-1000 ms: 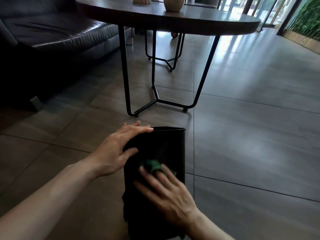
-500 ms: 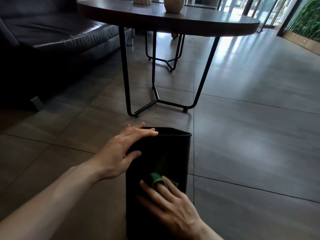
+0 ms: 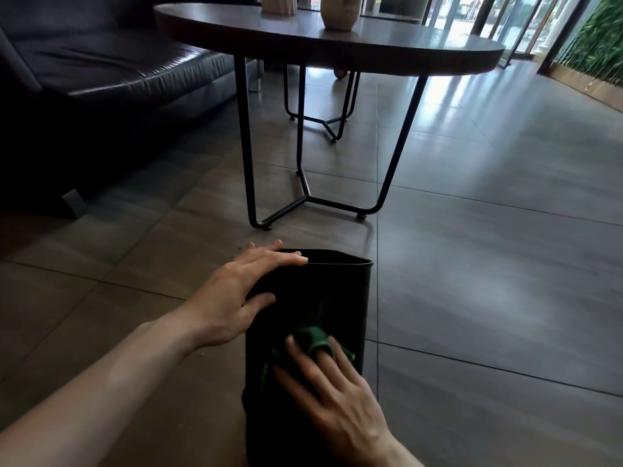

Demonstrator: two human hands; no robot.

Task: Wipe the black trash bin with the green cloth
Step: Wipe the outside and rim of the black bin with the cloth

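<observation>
The black trash bin (image 3: 333, 298) lies tipped on the tiled floor, its open mouth pointing away from me. My left hand (image 3: 236, 294) rests flat on the bin's upper left side near the rim, fingers straight. My right hand (image 3: 330, 392) presses the green cloth (image 3: 312, 338) against the bin's upper wall with spread, straight fingers. Only a bunched part of the cloth shows past my fingertips; the rest lies under my palm.
A round dark table (image 3: 337, 38) on thin black metal legs (image 3: 246, 146) stands just beyond the bin, with two pale vases (image 3: 338, 11) on top. A black leather sofa (image 3: 101, 72) fills the left. Bare floor tiles (image 3: 488, 247) stretch to the right.
My right hand and the cloth slid down the bin's wall towards me, then a little back up. The bin shifted slightly to the right. My left hand kept its place by the rim.
</observation>
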